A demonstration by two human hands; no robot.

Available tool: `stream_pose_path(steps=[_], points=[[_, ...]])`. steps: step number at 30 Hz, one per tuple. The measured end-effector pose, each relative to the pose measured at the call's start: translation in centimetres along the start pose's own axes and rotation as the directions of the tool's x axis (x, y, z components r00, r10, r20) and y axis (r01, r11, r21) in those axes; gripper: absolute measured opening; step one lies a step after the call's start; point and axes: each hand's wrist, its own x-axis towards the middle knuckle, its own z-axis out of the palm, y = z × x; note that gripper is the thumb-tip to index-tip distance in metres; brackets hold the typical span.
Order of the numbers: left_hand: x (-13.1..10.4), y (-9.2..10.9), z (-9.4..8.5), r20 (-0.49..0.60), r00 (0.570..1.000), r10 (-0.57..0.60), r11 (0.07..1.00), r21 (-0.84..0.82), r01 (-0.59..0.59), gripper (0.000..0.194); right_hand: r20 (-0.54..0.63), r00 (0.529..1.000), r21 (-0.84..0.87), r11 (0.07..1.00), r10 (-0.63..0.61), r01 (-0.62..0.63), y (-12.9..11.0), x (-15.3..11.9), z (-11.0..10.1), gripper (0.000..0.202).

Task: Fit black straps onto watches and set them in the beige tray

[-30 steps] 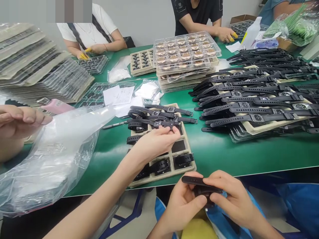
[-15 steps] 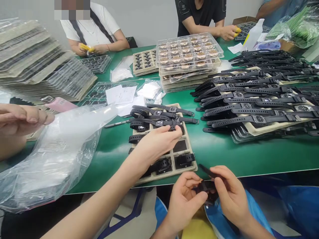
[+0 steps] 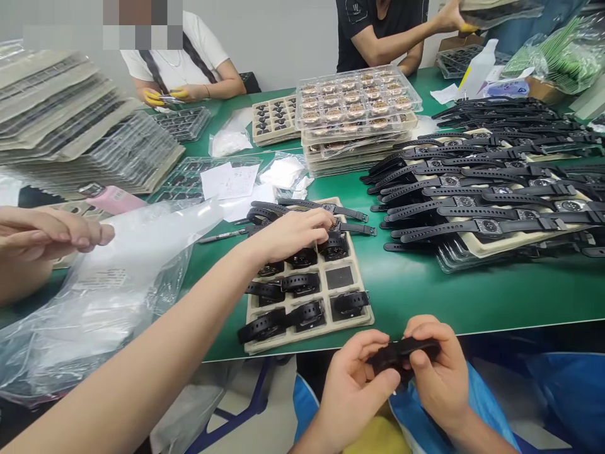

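At the lap, just past the table edge, my left hand and my right hand both grip a black smartwatch. Its strap lies bent between my fingers, and the watch face is mostly hidden. Ahead and to the left sits a beige compartment tray with coiled black watches in its cells. One cell in its right column shows only a dark pad. Over the tray's upper part, a co-worker's hand reaches in from the left, touching the watches there.
Rows of watches with straps laid flat rest on stacked trays at right. Behind stand clear trays of round parts. A plastic bag and tall tray stack lie left. Co-workers sit across the green table.
My right hand has brought the raised strap end down onto the watch. The co-worker's hand has moved up the tray, exposing a coiled watch. Across the table, a person now lifts a tray.
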Motion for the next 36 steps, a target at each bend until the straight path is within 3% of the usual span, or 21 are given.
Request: stream_pose_path(steps=[3, 9, 13, 18, 25, 29, 34, 36], points=[[0.3, -0.1, 0.1, -0.077, 0.997, -0.009, 0.999, 0.042, 0.012, 0.033, -0.01, 0.999, -0.052, 0.998, -0.04, 0.039, -0.1, -0.1, 0.2, 0.015], [0.0, -0.5, -0.8, -0.086, 0.996, -0.007, 0.995, 0.103, 0.016, 0.044, -0.049, 0.995, -0.051, 0.995, -0.086, 0.083, 0.2, -0.6, 0.1, 0.007], [-0.1, 0.3, -0.9, -0.014, 0.999, -0.052, 0.993, 0.11, 0.053, 0.039, 0.074, 0.985, -0.031, 0.987, -0.157, 0.16, 0.6, -0.6, -0.6, 0.007], [0.2, 2.1, -0.6, 0.119, 0.987, -0.105, 0.942, 0.33, 0.06, 0.02, 0.223, 0.958, -0.009, 0.982, -0.183, 0.19, 0.7, -0.1, -1.3, 0.008], [0.2, 1.6, -1.0, 0.04, 0.999, 0.015, 0.841, 0.541, -0.035, 0.036, 0.34, 0.912, -0.006, 0.969, -0.229, 0.246, 0.1, 0.7, -1.2, 0.01], [0.1, 1.5, -1.1, 0.015, 0.999, 0.048, 0.806, 0.59, -0.048, 0.029, 0.284, 0.931, -0.047, 0.967, -0.229, 0.252, 0.5, 0.2, -1.0, 0.009], [-0.1, 0.7, -0.6, -0.036, 0.998, 0.047, 0.882, 0.47, -0.024, 0.022, 0.002, 0.992, -0.087, 0.988, -0.127, 0.126, 1.1, -1.3, -0.1, 0.008], [-0.2, 0.2, -0.6, -0.068, 0.996, 0.06, 0.915, 0.402, -0.027, 0.024, -0.031, 0.995, -0.092, 0.991, -0.096, 0.093, 1.1, -1.6, 0.1, 0.008]])
